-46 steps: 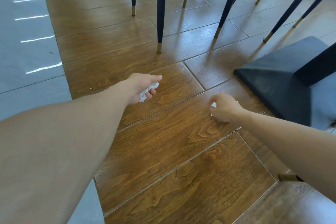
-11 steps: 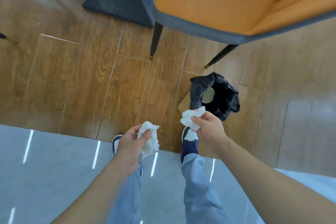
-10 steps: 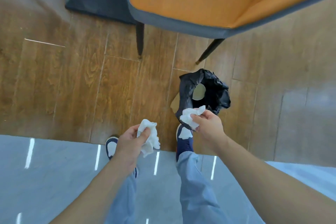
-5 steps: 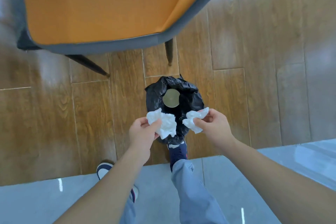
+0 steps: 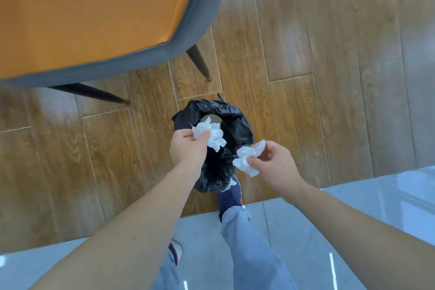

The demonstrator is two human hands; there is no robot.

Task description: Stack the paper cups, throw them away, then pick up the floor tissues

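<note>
A small bin lined with a black bag [image 5: 237, 125] stands on the wood floor below me. Inside it the pale round top of a paper cup [image 5: 215, 118] shows, partly covered. My left hand [image 5: 187, 149] pinches a crumpled white tissue [image 5: 211, 134] directly over the bin's opening. My right hand [image 5: 274, 163] holds a second crumpled tissue [image 5: 247, 158] over the bin's near right rim.
An orange chair seat with a grey edge [image 5: 197, 21] overhangs the upper left, its dark legs [image 5: 199, 63] reaching the floor just beyond the bin. My legs in blue trousers and a dark shoe [image 5: 229, 194] stand close against the bin. Grey tile [image 5: 329, 231] lies underfoot.
I rose from the floor with a tissue in each hand and stepped to the bin. In the last half second my left hand moved forward over the opening.
</note>
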